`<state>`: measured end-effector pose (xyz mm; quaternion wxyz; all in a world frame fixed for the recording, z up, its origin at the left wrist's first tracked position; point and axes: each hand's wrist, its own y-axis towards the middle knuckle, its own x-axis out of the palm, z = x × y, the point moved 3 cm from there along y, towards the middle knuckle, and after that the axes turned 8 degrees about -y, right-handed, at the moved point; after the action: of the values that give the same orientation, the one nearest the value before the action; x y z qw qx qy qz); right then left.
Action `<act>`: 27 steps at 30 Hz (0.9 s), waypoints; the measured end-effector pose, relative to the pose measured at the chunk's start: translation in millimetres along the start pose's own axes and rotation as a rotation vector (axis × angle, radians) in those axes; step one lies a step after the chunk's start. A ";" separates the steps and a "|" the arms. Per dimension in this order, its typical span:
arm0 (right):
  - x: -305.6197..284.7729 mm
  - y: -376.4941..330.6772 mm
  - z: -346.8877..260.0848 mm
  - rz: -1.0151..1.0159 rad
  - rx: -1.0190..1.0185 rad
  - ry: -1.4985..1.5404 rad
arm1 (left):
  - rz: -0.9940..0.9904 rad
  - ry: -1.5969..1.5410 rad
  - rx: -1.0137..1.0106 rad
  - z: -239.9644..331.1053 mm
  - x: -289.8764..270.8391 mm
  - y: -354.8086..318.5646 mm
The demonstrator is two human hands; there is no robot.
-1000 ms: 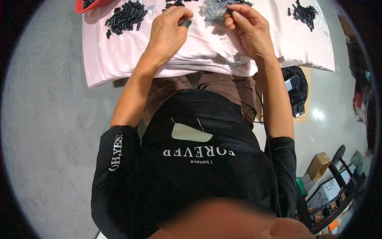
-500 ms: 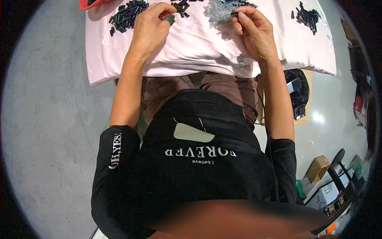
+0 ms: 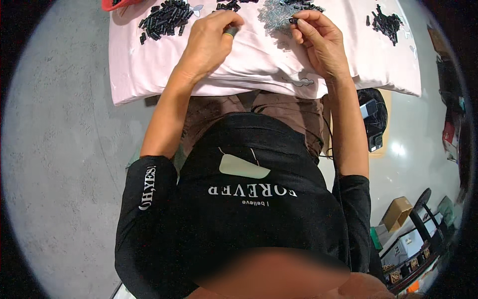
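My right hand (image 3: 322,42) pinches a small black plastic piece (image 3: 294,21) between thumb and fingertips, just beside a heap of tiny silvery parts that look like springs (image 3: 275,19). My left hand (image 3: 211,42) is over the cloth, its fingers curled and pointing toward the right hand. A dark cover with a yellowish edge (image 3: 230,31) shows at its thumb. Whatever lies between those fingertips, if anything, is too small or hidden to make out. Left of that hand is a pile of short black tubular pieces (image 3: 167,21).
A pale pink cloth (image 3: 254,70) covers the table. More black pieces lie in a small heap (image 3: 228,6) at the far middle, behind the springs (image 3: 306,6), and in a pile (image 3: 387,26) at the right. A red basket (image 3: 117,4) stands at the far left corner.
My left hand has moved right and slightly nearer, away from the black pile on the left. The right hand keeps its pinch on the black piece, almost in place.
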<state>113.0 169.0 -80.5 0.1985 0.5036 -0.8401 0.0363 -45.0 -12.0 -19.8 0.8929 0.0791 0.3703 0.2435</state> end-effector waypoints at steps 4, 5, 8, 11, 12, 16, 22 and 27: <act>1.9 -1.5 -1.9 0.003 -0.006 0.009 | 0.041 0.040 -0.045 -1.7 -11.1 3.6; 1.6 -1.6 -2.1 -0.003 -0.009 -0.005 | 0.044 0.046 -0.050 -3.3 -12.4 3.5; 3.6 -1.7 -3.6 -0.012 -0.009 -0.013 | 0.044 0.001 -0.077 -9.0 -10.3 1.2; 5.0 -1.6 -3.7 -0.006 0.003 -0.023 | 0.034 -0.162 -0.143 -9.3 -3.9 0.8; 5.2 -1.7 -3.4 0.001 0.011 -0.039 | 0.027 -0.274 -0.186 -8.2 -0.4 0.8; 8.3 -2.4 -4.0 -0.011 0.016 -0.085 | 0.012 -0.328 -0.187 12.8 7.0 7.7; 13.5 -3.4 -7.8 -0.042 0.025 -0.206 | -0.068 -0.526 -0.161 14.7 24.5 13.4; 14.9 -4.9 -8.8 -0.054 0.027 -0.207 | -0.083 -0.732 -0.131 16.8 32.8 16.3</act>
<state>113.7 156.6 -67.5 0.1047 0.5297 -0.8417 -0.0103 -19.5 19.0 -23.0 0.9785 0.0887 0.0129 0.1857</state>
